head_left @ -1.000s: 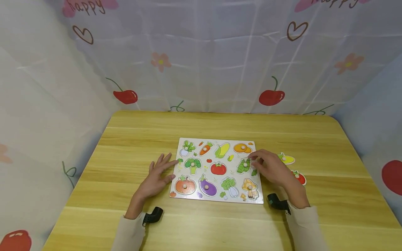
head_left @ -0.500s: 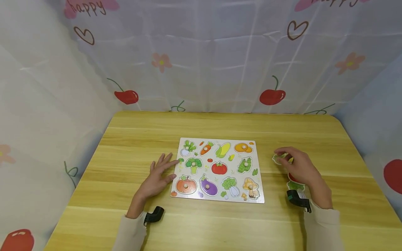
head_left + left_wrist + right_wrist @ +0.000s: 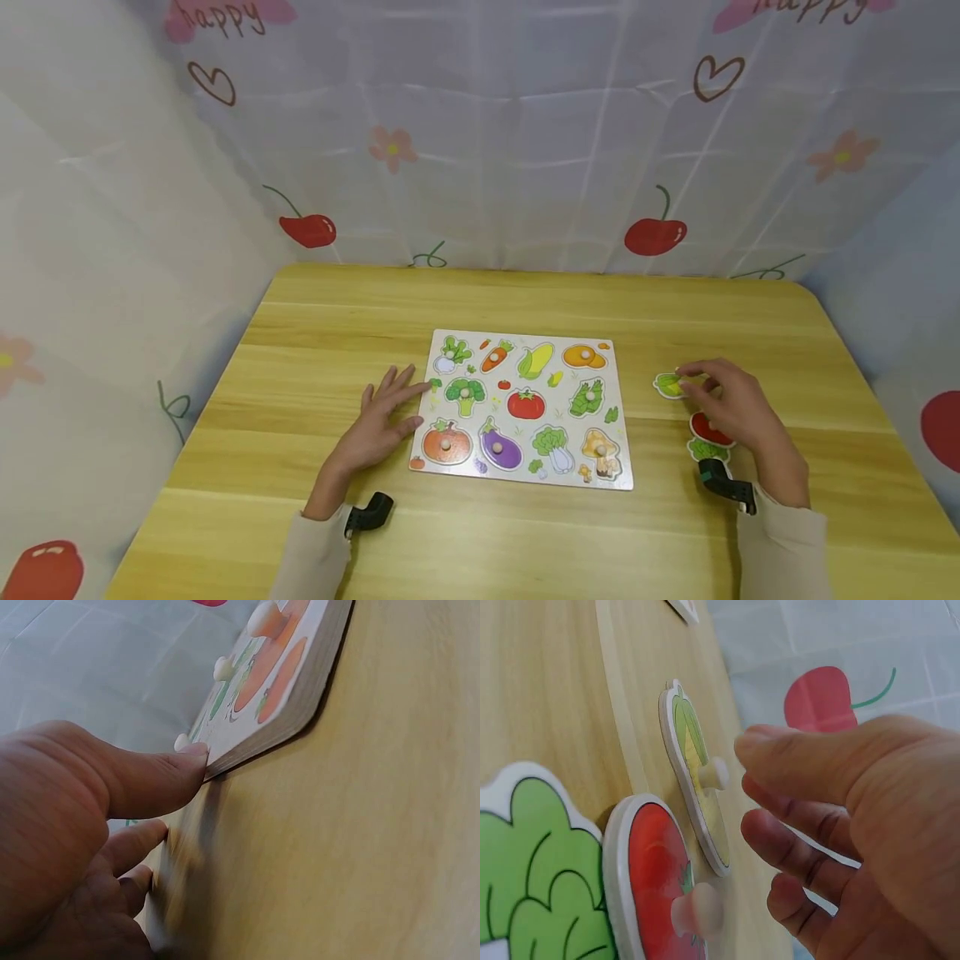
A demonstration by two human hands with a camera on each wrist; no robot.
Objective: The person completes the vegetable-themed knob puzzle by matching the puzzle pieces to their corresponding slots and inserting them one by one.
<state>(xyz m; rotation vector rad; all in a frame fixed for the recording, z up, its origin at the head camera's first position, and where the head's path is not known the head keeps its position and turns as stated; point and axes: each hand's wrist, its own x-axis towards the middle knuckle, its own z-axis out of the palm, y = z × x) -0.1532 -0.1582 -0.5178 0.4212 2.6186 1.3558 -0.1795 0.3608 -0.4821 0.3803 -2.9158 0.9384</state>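
Note:
A white vegetable puzzle board (image 3: 558, 417) lies on the table. My left hand (image 3: 375, 433) rests beside its left edge, fingers spread; in the left wrist view the thumb (image 3: 161, 780) touches the board's corner. My right hand (image 3: 731, 400) hovers over the corn piece (image 3: 666, 384) to the right of the board. In the right wrist view its thumb and fingers are bent near the wooden knob (image 3: 714, 774) but apart from it, with nothing held. Closer to me lie the tomato piece (image 3: 705, 428) and a leafy green piece (image 3: 707, 451), partly hidden by my wrist in the head view.
Knobbed pieces sit in the board, among them broccoli (image 3: 465, 406), eggplant (image 3: 504, 454) and asparagus (image 3: 582, 405). The board's corn (image 3: 536, 361), tomato (image 3: 526, 404) and bok choy (image 3: 552, 442) pictures show no knobs. A printed curtain (image 3: 480, 183) hangs behind the wooden table (image 3: 487, 542).
My right hand has moved right, off the board's asparagus piece and over to the corn piece on the table. My left hand has stayed at the board's edge.

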